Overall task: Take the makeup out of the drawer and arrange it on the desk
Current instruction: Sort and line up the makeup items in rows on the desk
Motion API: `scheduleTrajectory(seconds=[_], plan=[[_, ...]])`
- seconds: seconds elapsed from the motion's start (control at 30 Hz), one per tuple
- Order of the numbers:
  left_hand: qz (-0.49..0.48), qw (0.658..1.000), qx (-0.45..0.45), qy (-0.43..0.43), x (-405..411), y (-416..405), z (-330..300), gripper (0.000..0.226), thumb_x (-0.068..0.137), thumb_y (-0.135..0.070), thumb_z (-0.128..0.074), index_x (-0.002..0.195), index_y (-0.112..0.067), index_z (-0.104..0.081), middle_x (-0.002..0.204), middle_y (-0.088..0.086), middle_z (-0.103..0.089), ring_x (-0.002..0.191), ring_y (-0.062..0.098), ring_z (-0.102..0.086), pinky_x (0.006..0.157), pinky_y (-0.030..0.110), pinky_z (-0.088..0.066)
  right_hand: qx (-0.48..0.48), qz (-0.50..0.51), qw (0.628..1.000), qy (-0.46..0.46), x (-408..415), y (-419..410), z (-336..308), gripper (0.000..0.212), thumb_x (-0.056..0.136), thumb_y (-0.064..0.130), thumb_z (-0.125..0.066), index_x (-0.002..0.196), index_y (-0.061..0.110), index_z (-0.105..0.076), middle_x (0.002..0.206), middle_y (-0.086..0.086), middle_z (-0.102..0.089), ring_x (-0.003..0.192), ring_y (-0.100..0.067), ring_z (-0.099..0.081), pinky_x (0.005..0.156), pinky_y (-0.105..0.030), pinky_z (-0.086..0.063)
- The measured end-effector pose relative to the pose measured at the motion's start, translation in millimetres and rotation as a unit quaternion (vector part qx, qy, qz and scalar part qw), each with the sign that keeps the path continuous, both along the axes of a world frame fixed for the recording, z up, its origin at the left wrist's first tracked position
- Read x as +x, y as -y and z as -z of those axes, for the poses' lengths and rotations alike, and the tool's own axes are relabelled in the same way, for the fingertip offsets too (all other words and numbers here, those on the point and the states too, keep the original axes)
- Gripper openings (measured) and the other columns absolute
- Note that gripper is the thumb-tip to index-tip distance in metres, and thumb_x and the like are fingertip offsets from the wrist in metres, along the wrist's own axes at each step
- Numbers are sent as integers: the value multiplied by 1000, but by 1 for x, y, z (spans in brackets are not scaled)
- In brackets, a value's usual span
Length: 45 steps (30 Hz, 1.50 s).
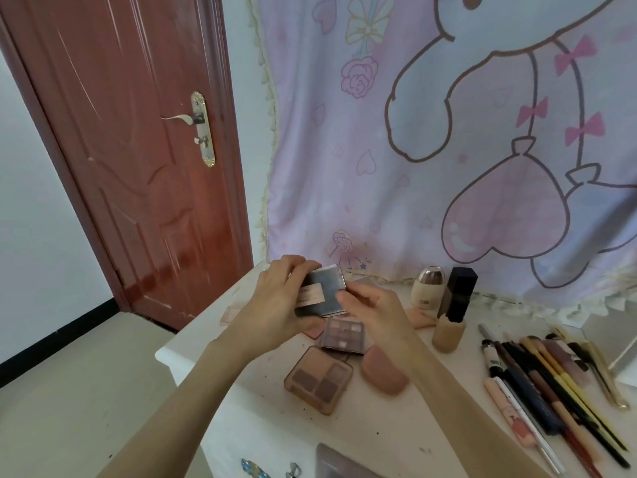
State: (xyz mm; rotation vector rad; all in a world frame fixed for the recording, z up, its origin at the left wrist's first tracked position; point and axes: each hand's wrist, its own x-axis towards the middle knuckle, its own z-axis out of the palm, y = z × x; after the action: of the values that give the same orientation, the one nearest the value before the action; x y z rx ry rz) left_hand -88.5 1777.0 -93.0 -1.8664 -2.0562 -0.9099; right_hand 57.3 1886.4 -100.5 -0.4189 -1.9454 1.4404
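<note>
Your left hand [275,298] and right hand [370,307] both held a dark flat box [322,293], fingers curled round it, above the surface [262,401].

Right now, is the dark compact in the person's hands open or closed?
Closed. The dark compact shows only its flat outer face with a paper label, no pans or mirror, held between left hand and right hand.

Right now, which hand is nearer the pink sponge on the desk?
Right. The right hand hovers just above and behind the pink sponge, holding the grey compact. The left hand grips the compact's far side, further left.
</note>
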Motion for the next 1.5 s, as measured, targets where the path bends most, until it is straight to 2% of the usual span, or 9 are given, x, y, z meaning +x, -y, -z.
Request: scheduleTrajectory(seconds=[0.1,0.2,0.4,0.63,0.73,0.87,1.1,1.33,1.5], plan=[[27,991,-23,131,-3,-1,-8,43,75,-21,-75,114,-25,-57,102,-11,-56,93,5,-52,78,8,-36,94,28,995,12,5,-5,-6,19,90,5,-56,94,17,-70,95,-11,-70,87,-22,-61,80,-29,-48],[-5,979,5,202,-7,2,-7,24,80,-15,-71,97,-31,-63,88,-16,-64,80,2,-58,69,9,-41,97,48,994,17,5,-5,-5,25,90,8,-57,97,31,-64,93,17,-66,91,-12,-61,80,-13,-47],[-46,990,99,89,-1,4,-2,18,76,-15,-75,92,-17,-66,87,-7,-64,77,12,-59,69,27,-49,-259,-76,962,-24,-8,3,-2,52,71,39,-75,114,14,-58,97,11,-70,97,-5,-66,95,-28,-47],[-32,993,115,-7,3,5,-5,20,73,-10,-77,89,-12,-66,88,-2,-66,81,18,-60,66,33,-52,-151,47,987,-16,-19,7,-4,55,73,30,-76,120,16,-53,93,17,-66,87,10,-61,66,0,-44],[14,993,18,114,-5,6,-12,20,74,-22,-76,91,-23,-65,93,-7,-65,86,9,-59,76,29,-48,-88,75,993,7,-17,3,2,58,73,33,-77,123,16,-53,112,9,-62,108,-1,-55,71,-4,-42],[69,974,-122,177,-19,7,-23,29,77,-24,-73,104,-30,-65,103,-13,-64,95,-3,-57,87,19,-44,-59,54,997,21,-10,2,7,34,72,27,-79,93,37,-55,84,38,-62,87,23,-52,62,4,-38],[132,934,-204,261,-20,12,-21,46,92,-11,-53,133,-28,-39,125,-33,-44,116,-20,-40,97,3,-32,-46,28,999,9,-9,2,7,56,69,24,-81,119,20,-56,101,12,-66,95,8,-59,69,-4,-44],[132,945,-210,215,-22,9,-21,44,93,-10,-50,136,-12,-42,144,-9,-37,132,-1,-32,111,20,-27,-65,22,998,-13,-8,8,12,38,74,7,-76,86,37,-55,80,42,-60,81,26,-52,62,3,-40],[134,949,-201,202,-30,7,-25,41,96,-6,-46,136,-9,-41,135,-5,-47,99,-24,-36,86,1,-40,-88,10,995,-34,-10,11,17,36,74,4,-75,97,28,-62,95,16,-68,90,9,-61,80,-13,-51]])
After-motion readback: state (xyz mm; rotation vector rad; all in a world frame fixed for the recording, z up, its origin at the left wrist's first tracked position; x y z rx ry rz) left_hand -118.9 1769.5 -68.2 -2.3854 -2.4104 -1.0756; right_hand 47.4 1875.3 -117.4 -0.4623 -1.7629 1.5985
